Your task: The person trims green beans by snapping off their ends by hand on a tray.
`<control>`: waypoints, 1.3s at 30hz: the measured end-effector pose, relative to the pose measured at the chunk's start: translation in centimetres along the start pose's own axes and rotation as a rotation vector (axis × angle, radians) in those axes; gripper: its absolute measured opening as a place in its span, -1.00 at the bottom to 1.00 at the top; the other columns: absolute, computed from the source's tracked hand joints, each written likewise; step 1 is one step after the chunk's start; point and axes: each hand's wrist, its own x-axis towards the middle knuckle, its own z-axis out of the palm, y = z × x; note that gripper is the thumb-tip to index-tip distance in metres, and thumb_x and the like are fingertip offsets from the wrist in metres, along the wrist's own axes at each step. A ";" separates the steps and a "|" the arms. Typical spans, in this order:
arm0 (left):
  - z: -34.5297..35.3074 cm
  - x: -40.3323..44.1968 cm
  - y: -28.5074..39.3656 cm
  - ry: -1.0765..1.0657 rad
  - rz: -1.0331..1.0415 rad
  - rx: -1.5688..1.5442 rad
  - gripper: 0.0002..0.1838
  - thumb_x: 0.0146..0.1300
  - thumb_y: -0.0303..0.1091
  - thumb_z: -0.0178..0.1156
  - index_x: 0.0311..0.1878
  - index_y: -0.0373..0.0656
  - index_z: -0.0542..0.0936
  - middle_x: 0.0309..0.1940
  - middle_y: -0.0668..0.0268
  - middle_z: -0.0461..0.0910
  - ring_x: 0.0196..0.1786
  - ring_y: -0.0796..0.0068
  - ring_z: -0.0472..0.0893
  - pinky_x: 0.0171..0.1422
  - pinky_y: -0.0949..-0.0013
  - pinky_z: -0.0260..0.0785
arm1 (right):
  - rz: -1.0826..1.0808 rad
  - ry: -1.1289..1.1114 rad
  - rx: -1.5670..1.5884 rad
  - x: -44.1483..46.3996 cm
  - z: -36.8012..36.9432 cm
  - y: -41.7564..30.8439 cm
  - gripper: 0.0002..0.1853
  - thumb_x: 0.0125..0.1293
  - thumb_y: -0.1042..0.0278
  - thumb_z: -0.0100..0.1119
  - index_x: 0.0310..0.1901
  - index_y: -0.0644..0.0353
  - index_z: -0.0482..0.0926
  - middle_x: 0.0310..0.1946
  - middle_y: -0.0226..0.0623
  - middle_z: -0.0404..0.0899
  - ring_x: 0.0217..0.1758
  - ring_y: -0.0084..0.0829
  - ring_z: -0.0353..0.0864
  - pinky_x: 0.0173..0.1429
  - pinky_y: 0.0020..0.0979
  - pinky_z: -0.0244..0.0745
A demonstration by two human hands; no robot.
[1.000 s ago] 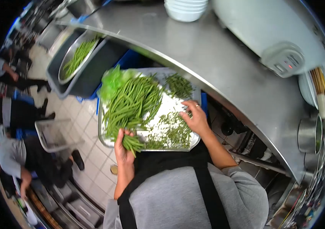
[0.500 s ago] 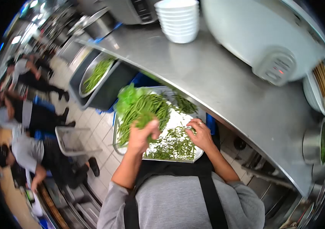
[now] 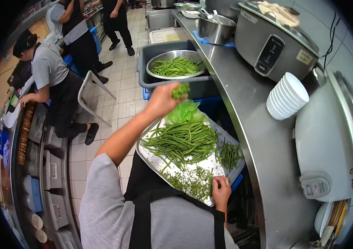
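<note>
My left hand (image 3: 165,99) is raised past the far end of a metal tray (image 3: 144,154), closed around a bunch of cut green beans (image 3: 181,91). Long whole green beans (image 3: 180,139) lie heaped on the tray, with a green plastic bag (image 3: 185,112) behind them. Small bean trimmings (image 3: 191,182) are scattered over the near part. My right hand (image 3: 222,191) rests at the tray's right edge, fingers curled together beside the trimmings; whatever is in them is hidden. Beyond my left hand, a steel bowl (image 3: 151,73) of green beans sits in a grey tub (image 3: 143,56).
A steel counter (image 3: 243,95) runs along my right, bearing stacked white bowls (image 3: 286,97), a large grey cooker (image 3: 263,45) and a white cooker (image 3: 330,137). Darker thin green pieces (image 3: 229,155) lie right of the heap. Several people stand at the left, near a pale chair (image 3: 86,93).
My view has turned left toward the grey tub. My left hand has carried its beans forward from above the heap toward the steel bowl. My right hand's fingers are now curled closer together.
</note>
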 end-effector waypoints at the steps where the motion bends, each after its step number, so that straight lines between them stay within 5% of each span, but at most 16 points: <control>1: -1.5 2.0 0.8 0.048 0.054 0.154 -0.78 0.18 -0.32 0.34 -0.21 -0.22 0.57 -0.38 0.12 0.61 -0.32 0.24 0.63 -0.19 0.27 0.44 | 0.012 -0.011 0.000 0.0 0.0 0.0 -0.91 0.18 0.50 0.25 -0.25 0.21 0.62 -0.24 -0.20 0.61 -0.26 -0.24 0.62 -0.16 -0.34 0.51; 2: -1.8 4.1 -0.3 0.149 0.133 0.226 -0.76 0.17 -0.28 0.33 -0.23 -0.22 0.56 -0.37 0.06 0.60 -0.29 0.03 0.61 -0.19 0.21 0.44 | 0.028 -0.023 0.001 0.0 0.0 0.0 -0.90 0.18 0.48 0.25 -0.25 0.18 0.62 -0.23 -0.20 0.62 -0.25 -0.19 0.62 -0.15 -0.29 0.49; 11: -1.6 14.9 -7.3 0.034 -0.146 0.666 -0.39 0.13 -0.15 0.33 0.26 -0.06 0.43 0.18 0.12 0.47 0.22 0.05 0.46 0.22 0.14 0.35 | 0.078 -0.043 -0.036 -0.1 0.2 0.2 -0.92 0.18 0.46 0.25 -0.27 0.19 0.65 -0.24 -0.18 0.63 -0.19 -0.17 0.63 -0.07 -0.28 0.50; 16: -2.1 8.2 -8.5 0.295 0.106 0.331 -0.61 0.17 -0.30 0.27 0.07 -0.15 0.53 0.04 0.12 0.52 0.11 0.07 0.51 0.19 0.18 0.37 | 0.106 -0.029 0.016 0.1 -0.1 -0.8 -0.94 0.18 0.49 0.23 -0.31 0.25 0.63 -0.29 -0.14 0.62 -0.21 -0.15 0.63 -0.08 -0.29 0.50; 21: -1.7 -5.1 -8.6 0.170 0.022 0.190 -0.80 0.15 -0.45 0.26 -0.14 -0.20 0.60 -0.15 0.12 0.57 0.01 0.07 0.54 0.14 0.15 0.38 | 0.050 -0.026 -0.010 0.0 0.2 -0.1 -0.96 0.19 0.52 0.21 -0.34 0.29 0.61 -0.33 -0.14 0.62 -0.23 -0.15 0.63 -0.11 -0.29 0.51; 29: 1.4 -19.5 -11.0 0.151 -0.372 0.224 -0.79 0.16 -0.48 0.22 -0.10 -0.22 0.59 -0.06 0.11 0.53 0.06 0.06 0.52 0.16 0.18 0.37 | 0.081 -0.047 -0.072 0.2 0.2 0.8 -0.90 0.25 0.46 0.15 -0.37 0.31 0.57 -0.40 -0.09 0.59 -0.29 -0.12 0.62 -0.16 -0.27 0.47; 39: 3.2 -21.6 -10.1 0.204 -0.321 0.151 -0.76 0.25 -0.43 0.17 -0.01 -0.25 0.56 -0.02 0.08 0.52 0.07 0.05 0.51 0.20 0.17 0.34 | 0.073 -0.007 -0.063 1.0 0.5 0.5 -0.92 0.23 0.49 0.18 -0.38 0.29 0.60 -0.41 -0.19 0.60 -0.33 -0.24 0.61 -0.20 -0.35 0.48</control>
